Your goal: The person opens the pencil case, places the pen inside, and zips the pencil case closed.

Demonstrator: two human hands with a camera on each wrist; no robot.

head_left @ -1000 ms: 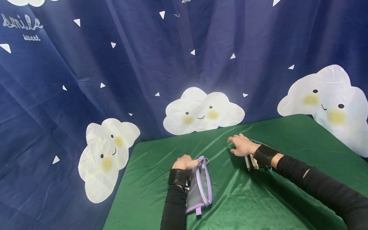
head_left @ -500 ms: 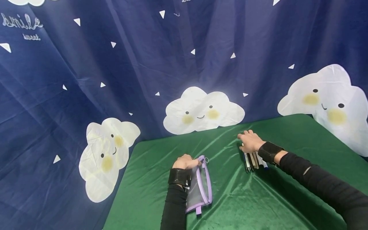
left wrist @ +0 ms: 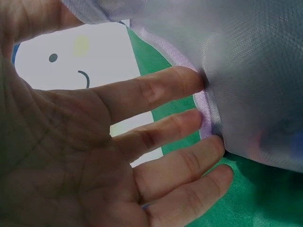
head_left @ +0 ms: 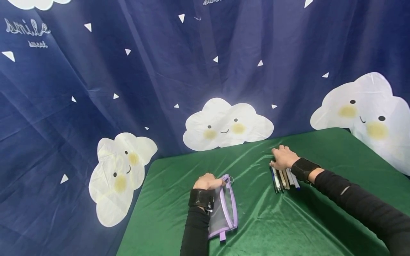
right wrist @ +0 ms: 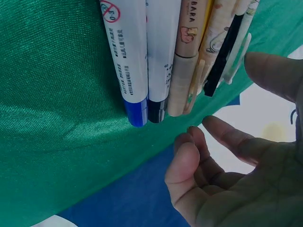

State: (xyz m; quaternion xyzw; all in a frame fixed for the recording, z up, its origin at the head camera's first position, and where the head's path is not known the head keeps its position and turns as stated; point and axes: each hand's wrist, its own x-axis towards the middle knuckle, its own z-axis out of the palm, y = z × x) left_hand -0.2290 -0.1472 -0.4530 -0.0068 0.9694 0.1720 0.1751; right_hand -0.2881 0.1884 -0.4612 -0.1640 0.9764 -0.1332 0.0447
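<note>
A grey mesh pencil case [head_left: 215, 217] with purple trim lies on the green cloth. My left hand [head_left: 206, 182] grips its far end, thumb on one side. In the left wrist view the fingertips [left wrist: 193, 78] press the case's purple-trimmed edge. To the right, my right hand [head_left: 284, 157] is over the far ends of several pens [head_left: 282, 180] lying side by side. Seen from the right wrist, they include a marker with a blue cap [right wrist: 127, 56], one with a black cap [right wrist: 162, 56] and a beige pen [right wrist: 187, 71]. The right fingers are loosely bent beside the pens, holding none.
A green cloth [head_left: 256, 227] covers the table. Behind it hangs a dark blue curtain [head_left: 160, 64] printed with white clouds and triangles. A metal ring [head_left: 231, 179] hangs at the pencil case's far end.
My right hand has moved right. The pens, bunched and tilted under it a second ago, now lie flat in a row. The left hand stays on the pencil case.
</note>
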